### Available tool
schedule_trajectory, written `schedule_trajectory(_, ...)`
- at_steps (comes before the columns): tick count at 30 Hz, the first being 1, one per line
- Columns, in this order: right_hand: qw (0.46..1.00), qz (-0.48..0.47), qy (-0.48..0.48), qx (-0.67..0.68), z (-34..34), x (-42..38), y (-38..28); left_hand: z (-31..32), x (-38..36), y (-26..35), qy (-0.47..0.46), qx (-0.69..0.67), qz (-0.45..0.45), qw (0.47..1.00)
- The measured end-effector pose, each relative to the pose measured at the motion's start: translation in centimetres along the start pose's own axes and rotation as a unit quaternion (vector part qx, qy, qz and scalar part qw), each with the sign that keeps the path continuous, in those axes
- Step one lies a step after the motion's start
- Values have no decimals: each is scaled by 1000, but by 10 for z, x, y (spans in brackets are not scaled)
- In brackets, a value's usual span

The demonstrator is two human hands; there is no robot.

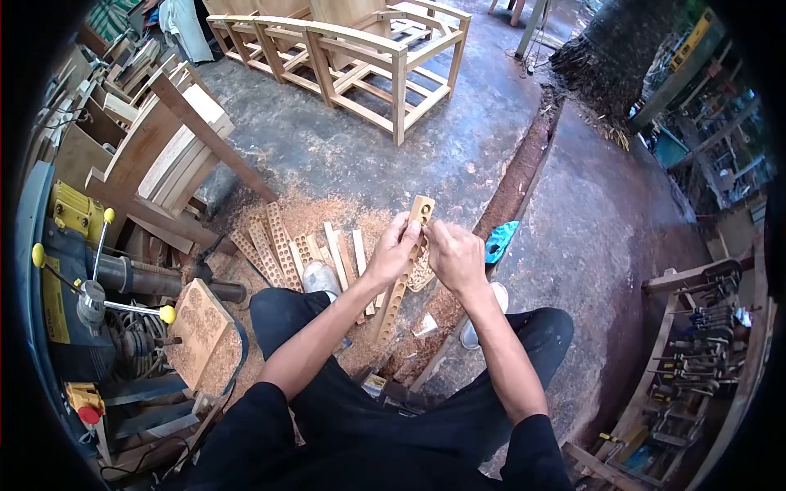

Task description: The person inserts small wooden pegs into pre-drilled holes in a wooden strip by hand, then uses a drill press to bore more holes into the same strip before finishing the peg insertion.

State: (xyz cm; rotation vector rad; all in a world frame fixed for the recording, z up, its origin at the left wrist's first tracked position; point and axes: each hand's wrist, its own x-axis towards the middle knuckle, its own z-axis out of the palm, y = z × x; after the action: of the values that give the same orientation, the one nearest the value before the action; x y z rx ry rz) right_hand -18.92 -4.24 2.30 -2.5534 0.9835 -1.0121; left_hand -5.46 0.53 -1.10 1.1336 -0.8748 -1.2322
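A long wooden strip point(391, 309) with a row of round holes slants up between my knees. Around its upper part my left hand point(395, 255) is closed, thumb on the face of the strip. My right hand point(458, 255) is closed at the strip's right side, fingertips pinched close to the holes. Whatever that pinch holds, if anything, is hidden. A heap of small pale wood pieces point(421, 275) lies behind the strip. Left of my hands, several drilled strips point(278, 245) and plain wooden sticks point(342, 254) rest on the floor in sawdust.
A drill press point(90, 303) with yellow-knobbed handles and a wooden table board point(201, 335) stands close on my left. Ahead is a wooden bench frame point(397, 90). A sawdust-filled channel point(516, 180) crosses the floor. Clamps point(696, 352) hang on a rack at right.
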Motion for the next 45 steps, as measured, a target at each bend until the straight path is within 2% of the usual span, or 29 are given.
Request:
schedule_trajectory(2,1000,15,12,-2,6,-3,0,3,1,-1,8,-19,7,1000)
schedule_trajectory(3,999,-17,42,-25,5,-2,1,2,2,0,8,-10,13,1000)
schedule_trajectory(6,990,114,67,41,4,-2,-4,-10,4,12,11,-60,-69,996)
schedule_trajectory(7,961,233,25,145,3,-1,-4,-10,5,13,14,-80,-42,996)
schedule_trajectory(8,904,306,33,298,11,-3,0,-9,5,14,17,-85,-39,995)
schedule_trajectory(9,817,370,40,441,26,-8,8,-7,4,14,18,-90,-37,995)
schedule_trajectory(10,703,423,48,570,31,-6,5,-4,3,18,18,-94,-37,995)
schedule_trajectory(11,688,405,83,596,38,-6,0,0,0,22,1,-98,-6,995)
schedule_trajectory(14,637,385,194,639,44,-4,-24,-11,7,5,19,101,77,992)
schedule_trajectory(15,647,375,209,631,47,-6,-31,-8,5,13,55,163,57,983)
schedule_trajectory(18,695,381,245,559,57,-9,-42,-7,3,5,95,282,86,951)
schedule_trajectory(20,724,379,262,513,68,-14,-36,-5,3,0,99,277,98,951)
schedule_trajectory(22,690,391,269,546,59,-10,-35,-4,2,-2,105,272,110,950)
schedule_trajectory(24,671,399,245,575,55,-13,-27,-6,4,0,73,138,68,985)
schedule_trajectory(25,629,404,228,624,48,-11,-22,-7,7,3,56,70,45,995)
schedule_trajectory(26,605,422,206,643,42,-10,-18,-9,8,5,31,74,40,996)
schedule_trajectory(28,605,401,141,673,37,-10,-2,-16,7,12,-19,83,24,996)
schedule_trajectory(29,590,422,118,678,33,-8,4,-20,6,14,-59,18,4,998)
schedule_trajectory(30,583,395,97,703,31,-7,10,-22,4,20,-82,39,-2,996)
schedule_trajectory(32,655,365,94,655,29,-8,11,-20,4,17,-71,42,-24,996)
schedule_trajectory(35,715,333,87,608,24,-8,12,-19,2,12,-88,-67,-46,993)
schedule_trajectory(39,735,323,95,588,28,-14,17,-19,2,18,-77,-10,-110,991)
schedule_trajectory(40,805,323,104,487,29,-15,15,-17,1,17,-67,-24,-118,991)
schedule_trajectory(42,856,343,94,374,26,-16,8,-14,1,16,-43,-50,-128,990)
schedule_trajectory(43,902,345,32,258,17,-17,5,-15,0,16,-51,-63,-126,989)
schedule_trajectory(45,914,336,10,227,9,-16,-6,-10,-1,21,-63,-115,-108,985)
